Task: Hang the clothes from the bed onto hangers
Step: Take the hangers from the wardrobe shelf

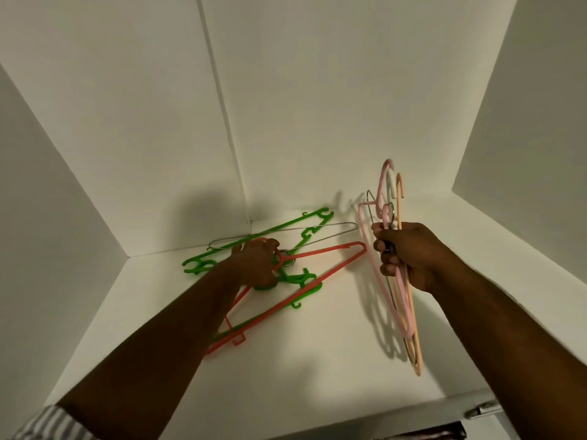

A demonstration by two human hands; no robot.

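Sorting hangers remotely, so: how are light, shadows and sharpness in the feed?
Head view: dim, warm light, no glare; left hand throws a dark shadow on the back wall; pale hangers in the right hand shadow the shelf; wide-angle stretch at frame corners; detail slightly soft.

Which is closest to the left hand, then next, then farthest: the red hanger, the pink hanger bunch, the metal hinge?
1. red hanger, gripped by the left hand.
2. pink hanger bunch, to the right, in the right hand.
3. metal hinge, far lower right.
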